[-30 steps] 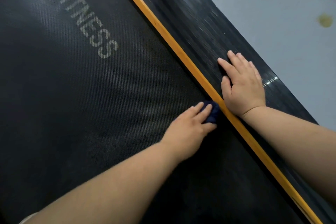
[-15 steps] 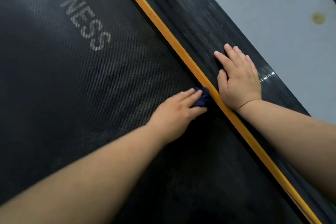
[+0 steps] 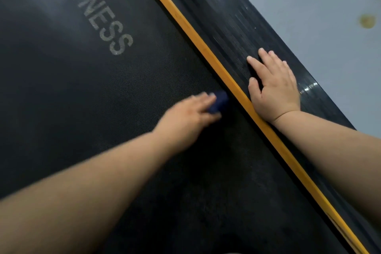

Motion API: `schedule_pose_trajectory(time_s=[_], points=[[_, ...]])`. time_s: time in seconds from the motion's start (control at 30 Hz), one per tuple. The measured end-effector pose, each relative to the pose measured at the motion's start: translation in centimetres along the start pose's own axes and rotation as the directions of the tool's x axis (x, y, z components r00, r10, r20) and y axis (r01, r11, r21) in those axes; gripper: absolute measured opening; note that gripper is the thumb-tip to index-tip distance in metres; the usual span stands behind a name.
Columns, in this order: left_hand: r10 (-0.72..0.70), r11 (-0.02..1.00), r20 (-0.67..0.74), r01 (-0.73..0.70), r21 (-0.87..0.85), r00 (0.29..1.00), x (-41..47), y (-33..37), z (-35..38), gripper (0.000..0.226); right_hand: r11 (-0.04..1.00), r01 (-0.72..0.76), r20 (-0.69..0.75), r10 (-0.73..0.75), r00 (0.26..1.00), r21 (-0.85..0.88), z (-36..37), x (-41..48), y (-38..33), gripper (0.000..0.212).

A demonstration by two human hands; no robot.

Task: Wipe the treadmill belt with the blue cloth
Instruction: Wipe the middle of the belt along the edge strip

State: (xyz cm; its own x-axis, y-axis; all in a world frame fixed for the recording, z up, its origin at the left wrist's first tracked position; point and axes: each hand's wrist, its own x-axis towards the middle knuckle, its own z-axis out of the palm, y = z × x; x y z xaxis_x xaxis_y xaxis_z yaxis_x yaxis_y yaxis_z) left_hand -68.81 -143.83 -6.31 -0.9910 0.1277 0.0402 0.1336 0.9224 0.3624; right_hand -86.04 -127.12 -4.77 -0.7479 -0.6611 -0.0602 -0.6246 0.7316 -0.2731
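One word could be read: "FITNESS" [image 3: 97, 12], in pale dotted capitals on the treadmill belt [image 3: 72, 88], toward 11 o'clock in the view, its letters running down toward the centre. No other writing showed.

The belt was dark and finely textured. Along its edge ran one orange strip [image 3: 206, 47], slanting from 12 o'clock to 5 o'clock. Beyond the strip lay one black ribbed side rail [image 3: 226, 16], glossy in places. Past the rail, toward 2 o'clock, was grey floor [image 3: 309, 16] carrying one round yellowish stain [image 3: 367, 21].

Two bare hands showed, and one cloth. The blue cloth [image 3: 219, 102] lay on the belt near the centre, just beside the orange strip, bunched small. The left hand [image 3: 185, 117], blurred, lay over the cloth from its 7 o'clock side, fingers fairly straight and pressing it to the belt, thumb alongside. The right hand [image 3: 274, 90] rested flat on the side rail at the cloth's 3 o'clock, across the strip, fingers close together, thumb a little apart, holding nothing.
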Motion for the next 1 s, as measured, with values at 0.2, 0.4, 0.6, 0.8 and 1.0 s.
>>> schedule_pose_trajectory(time_s=[0.2,0.4,0.6,0.8,1.0], points=[[-0.476,0.870,-0.187,0.491,0.042,0.859,-0.4,-3.7,-1.5,0.034,0.999,-0.021,0.018,0.021,1.000,-0.036,-0.1,0.0,-0.9,0.051],[0.053,0.999,0.036,-0.053,0.009,0.998,-4.5,0.8,1.1,0.039,0.987,0.161,0.024,-0.160,0.987,-0.028,1.5,0.1,-4.7,0.051],[-0.499,0.859,-0.231,0.512,0.000,0.836,-3.5,-6.1,-2.5,0.031,0.963,0.260,0.047,-0.257,0.965,-0.074,1.5,0.7,-5.1,0.050],[-0.009,1.000,0.002,0.009,-0.004,1.000,-6.9,1.7,1.6,0.038,0.940,0.326,0.043,-0.323,0.945,-0.098,2.0,1.7,-6.5,0.052],[-0.270,0.958,-0.149,0.281,0.056,0.951,-4.7,-8.0,-3.2,0.033,0.870,0.484,0.125,-0.472,0.873,-0.092,4.2,0.2,-7.4,0.055]])
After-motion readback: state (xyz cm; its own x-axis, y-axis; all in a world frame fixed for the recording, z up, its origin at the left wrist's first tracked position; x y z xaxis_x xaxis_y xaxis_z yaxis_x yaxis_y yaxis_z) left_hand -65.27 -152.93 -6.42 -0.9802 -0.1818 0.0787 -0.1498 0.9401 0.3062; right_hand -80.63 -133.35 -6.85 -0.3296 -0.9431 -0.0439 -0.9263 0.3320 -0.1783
